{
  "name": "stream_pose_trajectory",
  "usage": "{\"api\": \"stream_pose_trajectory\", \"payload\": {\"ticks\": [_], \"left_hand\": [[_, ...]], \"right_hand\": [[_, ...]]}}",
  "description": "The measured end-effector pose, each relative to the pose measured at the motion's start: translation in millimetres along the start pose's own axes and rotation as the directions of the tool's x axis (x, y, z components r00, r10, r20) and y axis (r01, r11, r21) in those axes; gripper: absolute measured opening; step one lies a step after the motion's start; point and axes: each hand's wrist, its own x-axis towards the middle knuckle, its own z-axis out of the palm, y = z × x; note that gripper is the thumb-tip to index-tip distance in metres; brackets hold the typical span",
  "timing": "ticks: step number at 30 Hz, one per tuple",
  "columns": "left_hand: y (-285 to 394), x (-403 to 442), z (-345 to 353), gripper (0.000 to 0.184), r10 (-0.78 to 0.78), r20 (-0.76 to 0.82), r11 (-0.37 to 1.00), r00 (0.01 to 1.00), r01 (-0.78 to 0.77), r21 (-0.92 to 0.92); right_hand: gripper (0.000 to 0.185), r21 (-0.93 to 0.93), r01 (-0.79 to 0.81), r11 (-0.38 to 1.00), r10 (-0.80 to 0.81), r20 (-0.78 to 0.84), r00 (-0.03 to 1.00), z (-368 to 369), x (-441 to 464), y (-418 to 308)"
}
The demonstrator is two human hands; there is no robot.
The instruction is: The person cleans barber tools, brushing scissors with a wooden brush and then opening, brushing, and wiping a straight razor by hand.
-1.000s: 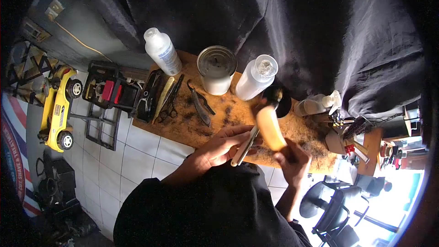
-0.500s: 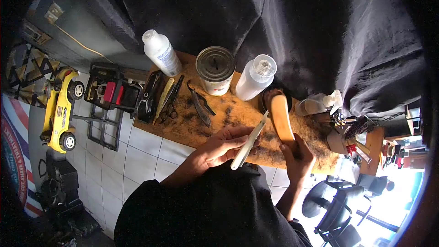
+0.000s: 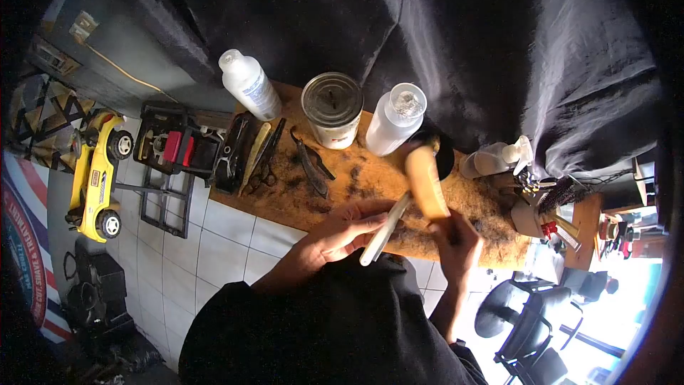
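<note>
My left hand [image 3: 345, 232] is closed around a white-handled straight razor [image 3: 385, 232], which slants up to the right above the table edge. In my right hand [image 3: 457, 242] is a curved wooden brush [image 3: 426, 184], gripped by its lower end and smeared by motion. Its upper part is close to the razor's tip; whether they touch I cannot tell. Just behind the brush sits a dark round object [image 3: 444, 157], partly covered. Dark hair clippings lie over the wooden table [image 3: 385, 178] below both hands.
Along the table's back stand a white bottle [image 3: 251, 85], a lidded tin [image 3: 332, 110], a translucent bottle [image 3: 395, 120] and a spray bottle [image 3: 491, 160]. Scissors [image 3: 263, 175], a dark folding razor [image 3: 311, 167] and hair clippers [image 3: 234, 150] lie at the left. A yellow toy car [image 3: 96, 178] is farther left.
The brush in my right hand has swung slightly left and down, closer to the razor, uncovering more of the dark round object. My left hand stays nearly in place.
</note>
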Motion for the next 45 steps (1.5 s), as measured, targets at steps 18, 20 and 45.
{"api": "stream_pose_trajectory", "payload": {"ticks": [18,20,45], "left_hand": [[-11.3,3.6,6.2,0.037,0.284,-0.010,0.941,0.959,-0.280,-0.192],[-9.8,3.4,5.7,0.037,0.279,0.006,0.946,0.960,-0.274,-0.175],[24.9,-17.6,-4.9,0.055,-0.201,0.243,0.916,0.949,0.094,0.389]], "right_hand": [[0.049,0.356,-0.158,0.921,0.063,0.265,0.962,20.3,-14.5,-21.4],[0.049,0.346,-0.144,0.927,0.044,0.280,0.959,23.8,-16.0,-16.2],[0.035,0.336,0.002,0.942,0.053,-0.153,0.987,0.5,-1.6,-24.7]]}}
